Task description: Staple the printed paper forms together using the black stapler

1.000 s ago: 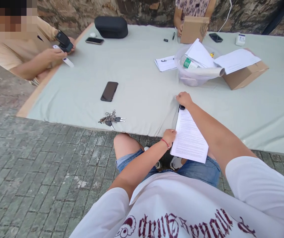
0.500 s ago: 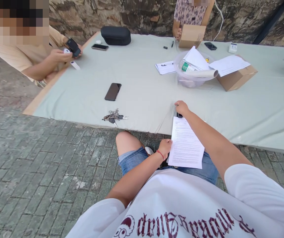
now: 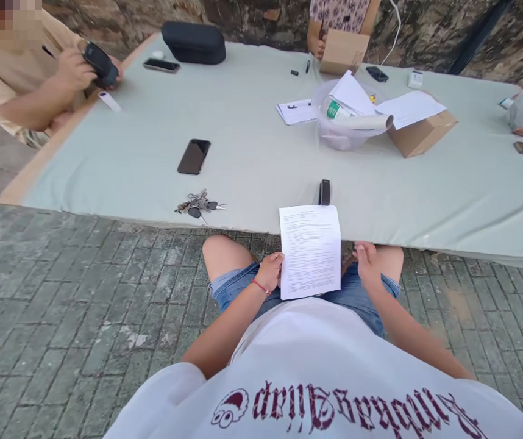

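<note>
At the left, rough grey-green brick paving runs up to a tabletop draped in pale green, softly creased cloth. On it stand a rounded, oblong black case, a flat, glossy black phone and a jagged bunch of metal keys with dark plastic heads. Next comes a smooth white rectangle of printed paper, slightly bowed, with its upper part over the cloth's near edge and its lower part above the person's lap. Just beyond its top is a narrow black stapler-like block; farther right are a round, translucent plastic bowl heaped with papers and a brown cardboard box.

A co-worker at far left is cut off by the frame. The print is too small to read, and I can't tell how many sheets there are or whether they touch the black block.

The left hand has a narrow grip, pinching the paper's left edge, some fingers hidden behind it. The right hand is apart, near the right edge, its grip loosely parted with nothing visible in it.
</note>
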The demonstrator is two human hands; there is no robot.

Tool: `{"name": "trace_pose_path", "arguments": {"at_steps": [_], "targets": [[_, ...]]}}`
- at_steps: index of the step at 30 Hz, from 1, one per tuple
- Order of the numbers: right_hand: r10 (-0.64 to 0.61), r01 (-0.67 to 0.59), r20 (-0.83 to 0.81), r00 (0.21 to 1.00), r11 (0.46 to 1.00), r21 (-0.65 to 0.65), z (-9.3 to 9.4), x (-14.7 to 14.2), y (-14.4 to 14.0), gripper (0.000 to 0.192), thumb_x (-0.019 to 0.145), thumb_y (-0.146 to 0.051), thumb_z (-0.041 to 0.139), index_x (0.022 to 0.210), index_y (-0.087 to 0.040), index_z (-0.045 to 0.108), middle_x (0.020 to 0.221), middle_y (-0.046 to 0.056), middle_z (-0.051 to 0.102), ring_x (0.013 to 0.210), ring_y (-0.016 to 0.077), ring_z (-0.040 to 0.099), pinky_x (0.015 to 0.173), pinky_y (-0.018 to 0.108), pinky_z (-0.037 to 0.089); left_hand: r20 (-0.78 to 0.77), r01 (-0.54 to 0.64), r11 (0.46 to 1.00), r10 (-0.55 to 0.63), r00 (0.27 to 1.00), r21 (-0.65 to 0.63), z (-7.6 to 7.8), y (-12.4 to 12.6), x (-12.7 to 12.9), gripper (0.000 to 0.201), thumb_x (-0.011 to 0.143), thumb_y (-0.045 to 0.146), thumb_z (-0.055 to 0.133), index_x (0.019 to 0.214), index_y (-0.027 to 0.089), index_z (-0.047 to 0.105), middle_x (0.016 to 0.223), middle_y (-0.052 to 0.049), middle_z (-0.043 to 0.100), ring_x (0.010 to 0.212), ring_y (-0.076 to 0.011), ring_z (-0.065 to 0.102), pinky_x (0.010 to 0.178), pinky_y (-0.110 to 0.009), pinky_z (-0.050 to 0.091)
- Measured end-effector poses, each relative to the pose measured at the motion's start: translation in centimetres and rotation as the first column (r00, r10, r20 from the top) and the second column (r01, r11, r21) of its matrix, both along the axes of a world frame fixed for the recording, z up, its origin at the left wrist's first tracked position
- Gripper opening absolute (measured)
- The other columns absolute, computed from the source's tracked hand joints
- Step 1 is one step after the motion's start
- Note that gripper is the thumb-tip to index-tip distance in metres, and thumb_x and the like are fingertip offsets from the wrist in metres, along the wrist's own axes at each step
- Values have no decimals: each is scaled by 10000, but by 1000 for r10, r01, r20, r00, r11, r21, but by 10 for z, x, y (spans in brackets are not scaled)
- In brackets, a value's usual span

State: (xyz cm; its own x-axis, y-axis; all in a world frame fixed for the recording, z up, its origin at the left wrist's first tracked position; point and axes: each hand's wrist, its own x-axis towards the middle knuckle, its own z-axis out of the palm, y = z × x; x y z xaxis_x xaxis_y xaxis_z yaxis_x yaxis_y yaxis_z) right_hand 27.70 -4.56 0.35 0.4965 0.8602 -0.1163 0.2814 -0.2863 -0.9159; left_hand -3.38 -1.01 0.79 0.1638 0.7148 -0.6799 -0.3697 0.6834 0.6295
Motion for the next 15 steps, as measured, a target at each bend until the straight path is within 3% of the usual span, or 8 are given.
{"name": "trace_pose_path", "arguments": {"at_steps": [2, 5, 8, 11, 13, 15], "targets": [[25, -39, -242, 970, 998, -56, -7, -21, -24, 546, 872, -706, 613, 1213, -280, 600, 1213, 84, 716, 1119, 256, 686, 995, 459, 558, 35, 31, 1000, -31, 999, 6, -3, -4, -12, 317, 695, 372, 868, 755, 156, 642, 633, 9, 645, 536, -115, 573, 566, -244, 469], [90, -173, -482, 871, 976, -130, -7, -50, -28, 575, 787, -683, 747, 1178, -280, 620, 1117, 62, 752, 1021, 259, 712, 917, 437, 583, 45, 21, 1000, -21, 999, 10, -2, -8, -24, 274, 722, 336, 854, 798, 157, 661, 655, 2, 672, 589, -143, 633, 629, -273, 525], [114, -216, -548, 829, 968, -126, -2, -68, -15, 541, 679, -629, 857, 1010, -261, 638, 972, 36, 760, 888, 252, 706, 824, 416, 580, 79, -97, 994, 93, 993, 44, 6, -14, -30, 283, 748, 360, 849, 857, 157, 686, 787, -45, 751, 808, -217, 730, 787, -335, 577], [132, -251, -585, 800, 960, -126, 4, -77, 1, 511, 620, -607, 889, 863, -253, 612, 866, 15, 742, 792, 234, 685, 764, 394, 561, 217, -189, 981, 175, 960, 47, 19, -22, -35, 426, 818, 539, 781, 1026, 172, 720, 1039, -97, 795, 1092, -310, 724, 973, -445, 567], [143, -266, -599, 788, 956, -121, 7, -82, 9, 494, 616, -591, 889, 827, -250, 600, 831, 4, 729, 758, 220, 670, 740, 380, 547, 300, -165, 986, 150, 942, 26, 26, -29, -40, 552, 852, 637, 709, 1160, 179, 718, 1198, -122, 772, 1237, -358, 671, 1058, -511, 533], [155, -270, -592, 791, 957, -110, 10, -86, 14, 468, 632, -571, 882, 824, -245, 608, 825, -2, 724, 755, 210, 661, 723, 361, 534, 327, -105, 994, 98, 940, 4, 30, -37, -47, 583, 855, 603, 723, 1234, 160, 709, 1276, -142, 747, 1311, -375, 629, 1111, -531, 504]]}}
